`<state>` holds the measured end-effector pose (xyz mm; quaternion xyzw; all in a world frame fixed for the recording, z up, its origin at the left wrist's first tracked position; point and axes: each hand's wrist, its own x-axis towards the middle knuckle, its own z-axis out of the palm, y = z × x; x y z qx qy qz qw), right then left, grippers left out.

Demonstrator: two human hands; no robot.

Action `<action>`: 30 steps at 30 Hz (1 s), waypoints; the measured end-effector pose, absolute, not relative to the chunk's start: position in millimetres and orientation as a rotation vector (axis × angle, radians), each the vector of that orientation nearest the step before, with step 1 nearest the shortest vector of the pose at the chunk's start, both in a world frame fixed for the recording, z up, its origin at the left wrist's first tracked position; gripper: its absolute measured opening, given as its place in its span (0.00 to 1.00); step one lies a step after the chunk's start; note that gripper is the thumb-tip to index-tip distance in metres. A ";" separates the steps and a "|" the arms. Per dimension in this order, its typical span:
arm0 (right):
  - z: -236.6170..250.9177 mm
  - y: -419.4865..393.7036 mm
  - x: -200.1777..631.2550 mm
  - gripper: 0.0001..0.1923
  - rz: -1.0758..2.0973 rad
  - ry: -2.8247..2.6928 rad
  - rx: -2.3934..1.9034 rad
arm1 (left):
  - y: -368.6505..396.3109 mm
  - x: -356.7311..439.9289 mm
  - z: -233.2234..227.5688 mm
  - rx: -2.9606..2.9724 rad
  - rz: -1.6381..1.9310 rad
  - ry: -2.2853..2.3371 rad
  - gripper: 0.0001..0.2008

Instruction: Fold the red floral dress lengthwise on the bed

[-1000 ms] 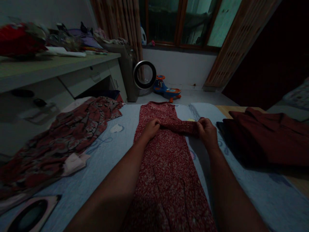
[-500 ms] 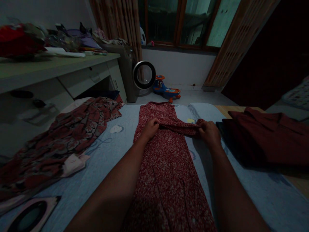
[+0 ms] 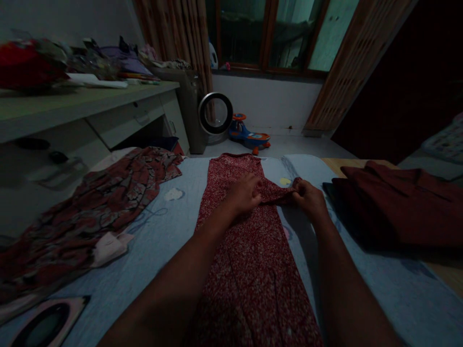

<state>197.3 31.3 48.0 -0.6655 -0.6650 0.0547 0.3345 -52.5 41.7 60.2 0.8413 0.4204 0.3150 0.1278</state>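
Note:
A long red dress with a pale speckled pattern (image 3: 249, 255) lies lengthwise on the light blue bed cover, its neckline at the far end. My right hand (image 3: 310, 198) pinches the end of its sleeve and holds it out to the right, just off the dress body. Over the upper part of the dress is my left hand (image 3: 246, 193), thumb and fingers apart, close to the sleeve's inner part. Whether its fingertips touch the cloth is hard to see. The stretch of sleeve between both hands hangs slightly slack.
A crumpled patterned garment (image 3: 119, 193) lies on the left of the blue cover (image 3: 162, 255), near a dark round-faced flat object (image 3: 43, 320). Folded dark red clothes (image 3: 408, 207) are stacked at right. Beyond are a cluttered desk (image 3: 90, 103), a washing machine with open door (image 3: 216, 113) and a ride-on toy (image 3: 249, 135).
My left hand has let go of the sleeve and moved right along it, its fingers now spread. The right hand keeps its grip almost in place.

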 end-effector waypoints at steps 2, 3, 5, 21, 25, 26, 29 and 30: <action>49.7 32.2 195.7 0.04 0.170 -1.776 -1.638 | 32.6 -39.0 61.6 2.413 0.908 1.141 0.10; 51.1 32.5 194.3 0.04 0.179 -1.802 -1.583 | 28.1 -32.3 60.0 2.395 0.915 1.120 0.10; 54.6 32.5 189.8 0.04 0.205 -1.856 -1.479 | 20.5 -20.5 53.7 2.356 0.935 1.064 0.13; 61.6 28.9 196.0 0.04 0.382 -2.203 -1.710 | 20.9 -15.7 37.9 2.187 1.112 1.329 0.07; 62.4 26.4 202.4 0.06 0.017 -1.949 -1.886 | 23.3 -16.3 36.8 2.131 1.108 1.323 0.07; 64.4 25.5 202.5 0.06 -0.074 -1.880 -1.910 | 23.9 -16.2 35.9 2.130 1.098 1.327 0.07; 74.7 22.6 204.4 0.03 -0.152 -1.778 -1.904 | 24.4 -16.5 33.1 2.175 1.074 1.342 0.08; 79.3 21.0 206.0 0.02 -0.080 -1.773 -1.906 | 24.1 -16.8 32.4 2.199 1.065 1.329 0.08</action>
